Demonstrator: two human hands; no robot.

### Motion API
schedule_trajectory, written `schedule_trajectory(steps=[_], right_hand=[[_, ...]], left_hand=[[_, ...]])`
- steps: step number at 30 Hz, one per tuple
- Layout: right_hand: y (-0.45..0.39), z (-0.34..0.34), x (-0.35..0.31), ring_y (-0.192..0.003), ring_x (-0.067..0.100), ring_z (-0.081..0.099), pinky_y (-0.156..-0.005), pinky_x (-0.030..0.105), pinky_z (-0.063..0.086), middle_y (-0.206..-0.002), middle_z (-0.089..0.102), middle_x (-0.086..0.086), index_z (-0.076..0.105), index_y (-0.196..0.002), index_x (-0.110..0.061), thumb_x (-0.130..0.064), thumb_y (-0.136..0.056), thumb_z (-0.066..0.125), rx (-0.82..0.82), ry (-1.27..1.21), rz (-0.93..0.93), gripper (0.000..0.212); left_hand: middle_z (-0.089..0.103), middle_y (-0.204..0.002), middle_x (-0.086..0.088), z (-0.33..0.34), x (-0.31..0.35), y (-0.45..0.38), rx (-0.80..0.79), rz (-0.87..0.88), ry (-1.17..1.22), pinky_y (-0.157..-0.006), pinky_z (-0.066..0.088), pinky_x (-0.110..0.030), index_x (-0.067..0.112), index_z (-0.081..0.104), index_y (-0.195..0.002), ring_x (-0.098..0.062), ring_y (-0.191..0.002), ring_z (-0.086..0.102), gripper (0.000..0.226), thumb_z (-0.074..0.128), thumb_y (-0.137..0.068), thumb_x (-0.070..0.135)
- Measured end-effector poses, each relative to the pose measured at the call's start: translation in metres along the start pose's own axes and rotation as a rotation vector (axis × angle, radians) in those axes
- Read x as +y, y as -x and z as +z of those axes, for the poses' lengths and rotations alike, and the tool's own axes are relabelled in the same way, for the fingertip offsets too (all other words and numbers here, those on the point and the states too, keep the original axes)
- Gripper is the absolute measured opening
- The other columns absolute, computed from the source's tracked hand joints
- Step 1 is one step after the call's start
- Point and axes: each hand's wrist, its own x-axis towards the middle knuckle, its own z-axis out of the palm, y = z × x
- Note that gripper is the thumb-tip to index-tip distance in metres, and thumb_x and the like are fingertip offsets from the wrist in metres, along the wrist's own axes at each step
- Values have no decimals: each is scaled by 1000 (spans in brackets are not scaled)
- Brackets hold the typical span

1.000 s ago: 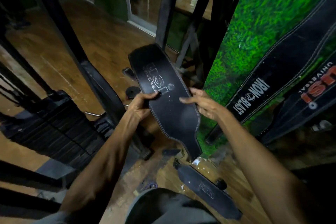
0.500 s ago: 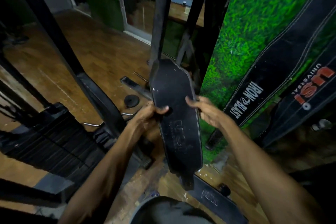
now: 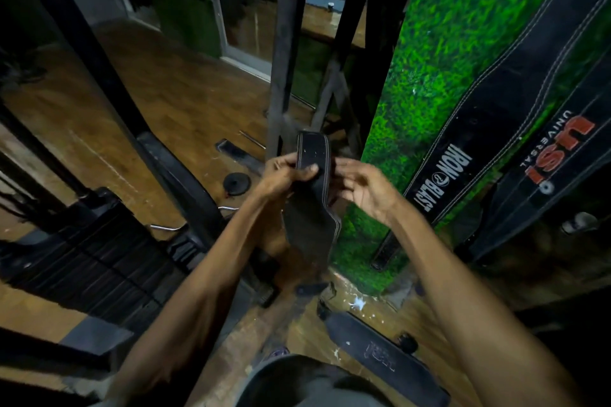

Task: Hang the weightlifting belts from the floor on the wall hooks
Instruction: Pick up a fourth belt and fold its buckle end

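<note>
I hold a black leather weightlifting belt (image 3: 310,208) upright in front of me. My left hand (image 3: 286,172) pinches its narrow strap end, thumb on the front face. My right hand (image 3: 363,187) is just right of the strap with fingers spread and loosely bent; its fingertips are near the strap's edge, contact unclear. The belt's wide part hangs below my hands. A second black belt (image 3: 380,350) lies on the wooden floor near my feet. Two belts hang on the green wall: an Iron Blast belt (image 3: 496,116) and a USI belt (image 3: 558,155). No hooks are visible.
The green grass-patterned wall (image 3: 429,76) stands at right. Black machine frame posts (image 3: 284,59) rise straight ahead. A weight stack (image 3: 82,258) sits at left, and a small round plate (image 3: 236,182) lies on the wooden floor (image 3: 158,92).
The belt has slid down through my hands; I held its wide middle before, and now my left hand pinches the narrow end. My right hand has come off the belt's edge.
</note>
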Motion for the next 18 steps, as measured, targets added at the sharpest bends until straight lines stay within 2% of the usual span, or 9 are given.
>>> schedule_trajectory(steps=[2, 4, 6, 8, 10, 12, 14, 16, 18], right_hand=[[-3, 4, -14, -94, 18, 69, -98, 39, 51, -97, 73, 2, 70, -108, -13, -33, -90, 73, 35, 3, -19, 27], [-5, 13, -17, -97, 20, 70, -99, 41, 53, -95, 75, 1, 72, -100, -14, -30, -92, 75, 175, 137, -68, 17], [-5, 20, -17, -88, 10, 69, -85, 21, 57, -88, 71, -4, 71, -101, -13, -13, -91, 76, 274, 240, -192, 12], [-7, 20, -14, -72, -5, 62, -68, 7, 49, -84, 68, -8, 67, -94, -16, -4, -90, 75, 286, 349, -314, 14], [-9, 18, -8, -69, -2, 61, -64, 11, 47, -82, 69, -2, 67, -84, -16, -4, -88, 76, 257, 436, -355, 16], [-13, 18, -2, -66, -3, 58, -63, 16, 46, -76, 68, -1, 69, -81, -13, -3, -86, 78, 217, 533, -339, 15], [-18, 20, 2, -64, -8, 57, -65, 18, 46, -70, 69, -13, 70, -84, -10, 5, -85, 75, 168, 605, -329, 16], [-17, 25, -3, -70, -6, 61, -67, 14, 47, -70, 70, -19, 69, -95, -11, 15, -86, 66, 159, 537, -314, 28], [-10, 28, -24, -81, 7, 65, -68, 17, 51, -87, 73, -6, 69, -108, -11, 16, -87, 62, 243, 341, -323, 35]], left_hand=[[66, -124, -30, 5, -16, 5, -5, 12, -63, -99, 56, -42, -11, 63, -127, -30, -105, 66, 38, 65, -88, -12], [65, -127, -33, 9, -26, 10, -32, 23, -92, -106, 51, -53, -12, 64, -125, -34, -111, 65, 38, 67, -87, -12], [67, -123, -30, 9, -25, 13, -36, 43, -77, -99, 57, -44, -13, 65, -122, -34, -107, 69, 32, 66, -91, -7], [69, -109, -23, 6, -7, 15, 11, 17, 32, -77, 61, -28, -11, 63, -122, -22, -87, 72, 31, 63, -98, 9], [67, -93, -18, -2, 17, 6, 38, 63, 93, -68, 56, -30, -6, 63, -128, -21, -75, 65, 42, 63, -100, 25], [69, -97, -25, -3, 45, -2, 52, 193, 31, -72, 52, -35, 2, 70, -121, -25, -82, 65, 39, 67, -97, 33], [71, -91, -20, 3, 66, -8, 124, 321, -63, -72, 53, -33, -2, 74, -103, -22, -82, 66, 27, 73, -94, 24], [71, -86, -13, 5, 71, -11, 180, 410, -159, -70, 54, -32, -9, 73, -95, -18, -77, 66, 22, 76, -90, 12], [76, -89, -11, 4, 66, -6, 173, 441, -233, -71, 59, -29, -9, 74, -98, -15, -78, 71, 17, 76, -89, 6]])
